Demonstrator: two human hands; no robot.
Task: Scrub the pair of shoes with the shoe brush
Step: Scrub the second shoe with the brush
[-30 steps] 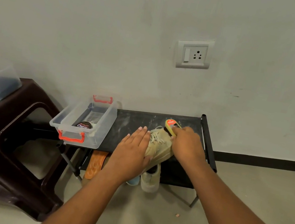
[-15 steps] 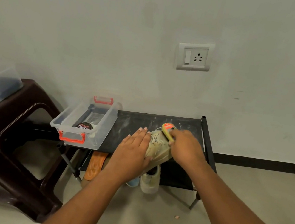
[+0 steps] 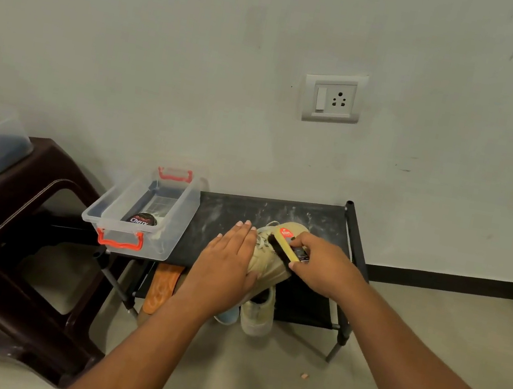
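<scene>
The left hand (image 3: 224,269) lay flat, fingers straight, pressing on the side of a beige shoe (image 3: 267,266) that sat on the dusty black top shelf of a shoe rack (image 3: 241,212). The right hand (image 3: 321,266) gripped the yellow shoe brush (image 3: 287,247), its dark bristles against the shoe's laces. The second shoe (image 3: 257,318) stood on the lower shelf, just below. A clear box (image 3: 172,234) holding a polish tin (image 3: 142,219) rested at the rack's left end.

Dim, even indoor light; soft shadows, edges bowed by wide lens, detail perhaps slightly soft.
</scene>
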